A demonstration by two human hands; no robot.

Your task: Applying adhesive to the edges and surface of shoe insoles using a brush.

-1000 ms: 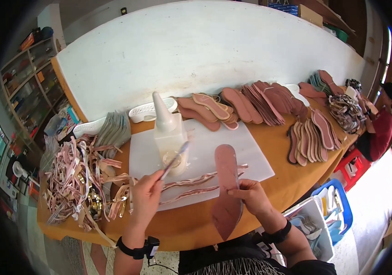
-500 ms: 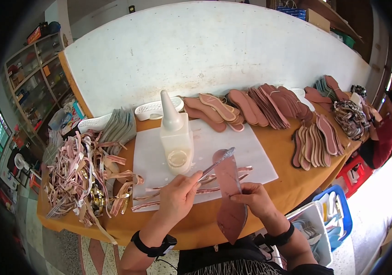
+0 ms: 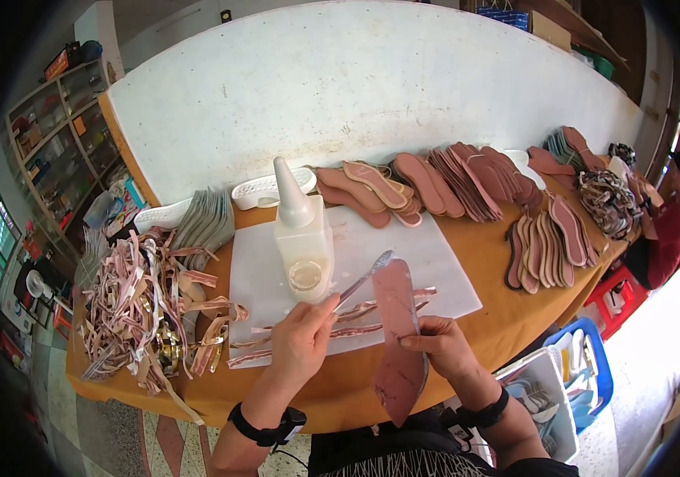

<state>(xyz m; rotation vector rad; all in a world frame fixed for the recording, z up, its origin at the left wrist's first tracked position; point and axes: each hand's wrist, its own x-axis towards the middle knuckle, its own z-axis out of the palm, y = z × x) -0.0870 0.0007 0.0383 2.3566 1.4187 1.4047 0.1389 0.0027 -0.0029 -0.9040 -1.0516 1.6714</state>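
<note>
Lettering: pale marks on the blue box [image 3: 504, 17], beyond the white panel [image 3: 372, 87] at the far edge of the table [image 3: 499, 318], are too small to read.
Left hand [image 3: 302, 342]: fingers curled round the handle of a brush [image 3: 362, 282], forearm reaching in over the table's near edge; the brush slants up and right.
Brush tip: at the upper end of the reddish-brown insole [image 3: 396, 306]; whether it touches, I cannot tell.
Right hand [image 3: 442, 346]: grasping the insole at its right edge, near mid-length, thumb laid on its face.
Insole: upper end over the white sheet [image 3: 447, 282], pointed lower end at the table's near edge; thin dark streaks on its face.
Container [image 3: 304, 230]: cream, cone-topped, on the sheet's left half.
Strip heap [image 3: 129, 294]: at the table's left end.
</note>
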